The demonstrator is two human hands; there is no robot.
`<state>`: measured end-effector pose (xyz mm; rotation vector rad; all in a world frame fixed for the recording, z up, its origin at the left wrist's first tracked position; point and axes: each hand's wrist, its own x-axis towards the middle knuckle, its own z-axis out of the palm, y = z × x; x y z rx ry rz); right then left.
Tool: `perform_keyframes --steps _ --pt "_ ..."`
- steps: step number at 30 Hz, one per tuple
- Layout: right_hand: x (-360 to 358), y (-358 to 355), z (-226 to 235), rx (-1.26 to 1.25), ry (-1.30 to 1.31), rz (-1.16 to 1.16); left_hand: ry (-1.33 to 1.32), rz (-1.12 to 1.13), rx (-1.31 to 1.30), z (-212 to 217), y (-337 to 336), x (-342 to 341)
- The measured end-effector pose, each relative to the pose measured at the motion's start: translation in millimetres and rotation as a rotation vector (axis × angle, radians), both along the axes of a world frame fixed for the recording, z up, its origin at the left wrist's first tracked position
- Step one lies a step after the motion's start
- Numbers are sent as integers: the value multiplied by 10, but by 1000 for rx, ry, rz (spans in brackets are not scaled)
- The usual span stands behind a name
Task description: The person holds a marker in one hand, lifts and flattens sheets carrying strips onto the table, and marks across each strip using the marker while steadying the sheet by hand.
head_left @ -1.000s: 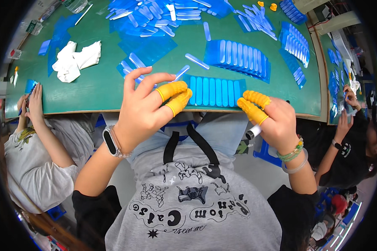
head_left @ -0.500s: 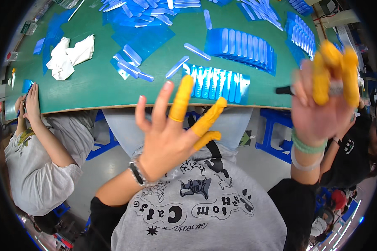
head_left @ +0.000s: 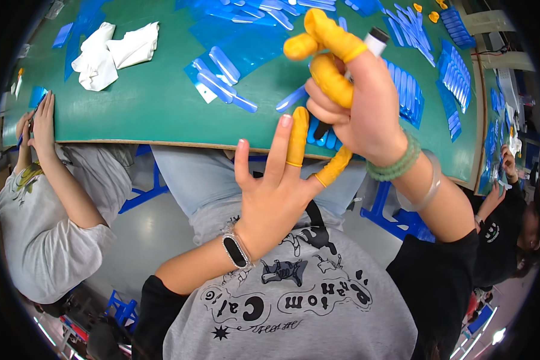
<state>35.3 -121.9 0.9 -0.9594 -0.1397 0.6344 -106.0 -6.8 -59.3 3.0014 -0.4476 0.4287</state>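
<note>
I am looking down on a green table (head_left: 144,123) that is filling the far half of the scene. The right hand (head_left: 366,102) is hovering over the near edge, its index finger crooking forward and its thumb curling in. To its left the left hand (head_left: 276,204) is spreading its fingers wide, gripping nothing; whether its index fingertip is touching anything I cannot tell. White cloths (head_left: 96,63) are lying crumpled at far left. The blue strip sheet (head_left: 330,142) is sitting at the near edge, mostly hiding under the right hand. Loose blue strips (head_left: 215,86) are lying left of it. The right fingers are closing around a marker pen (head_left: 376,43), its black end pointing down toward the sheet.
</note>
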Motion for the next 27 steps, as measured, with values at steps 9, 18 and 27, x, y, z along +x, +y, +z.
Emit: perform_keyframes --steps 9,18,27 --pt "86 100 4 -193 -79 -187 6 -2 -115 11 -51 15" --pt "69 -23 52 -245 -199 -207 -46 -4 -57 6 -29 41" --pt "-195 -4 23 -239 -150 -122 7 -13 -92 -3 -35 23"
